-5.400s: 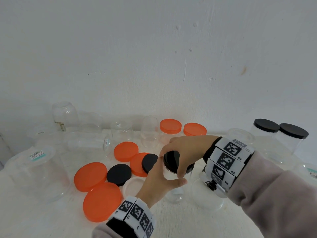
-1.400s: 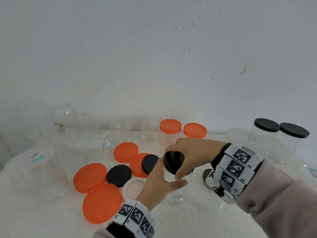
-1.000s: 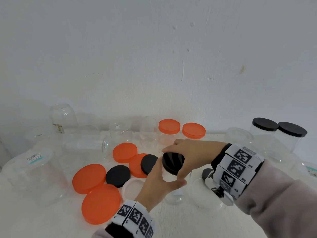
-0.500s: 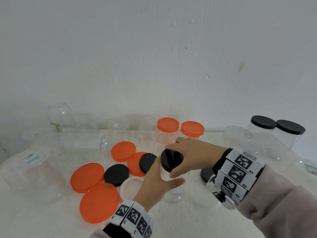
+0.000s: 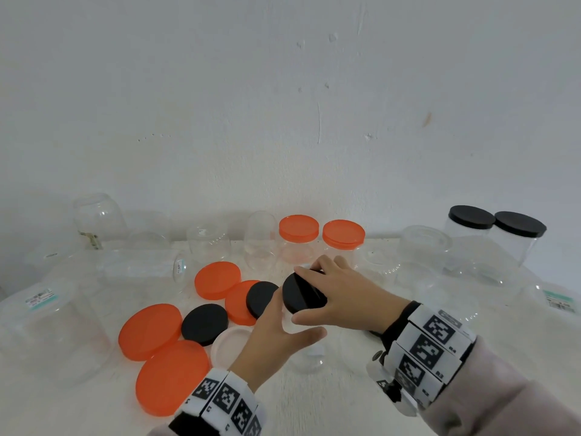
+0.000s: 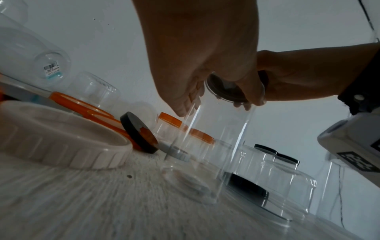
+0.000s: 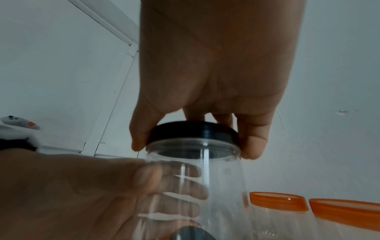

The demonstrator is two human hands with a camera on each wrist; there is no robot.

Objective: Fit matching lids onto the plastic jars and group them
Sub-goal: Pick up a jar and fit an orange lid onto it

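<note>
So we've got the black lid (image 5: 301,294) sitting on the mouth of the clear jar (image 6: 207,146) right in the middle of the head view, and it looks tilted towards us, so we'd say it's not seated yet. Our right hand (image 5: 345,297) is clamped over the lid from above, thumb and fingers curled round its rim. Our left hand (image 5: 276,338) is wrapped round the jar body just below, steadying it upright on the white table (image 5: 330,404).

Progress-wise: two orange-lidded jars (image 5: 320,237) stand side by side at the back centre, and two black-lidded jars (image 5: 496,228) are paired at the upper right. That's four done, this one's in hand.

Still plenty left, by our guess. Loose orange lids (image 5: 163,350) and spare black lids (image 5: 204,324) lie lower left of centre, with a white lid (image 5: 229,344) among them, and uncapped clear jars (image 5: 100,221) line the left side and back.
</note>
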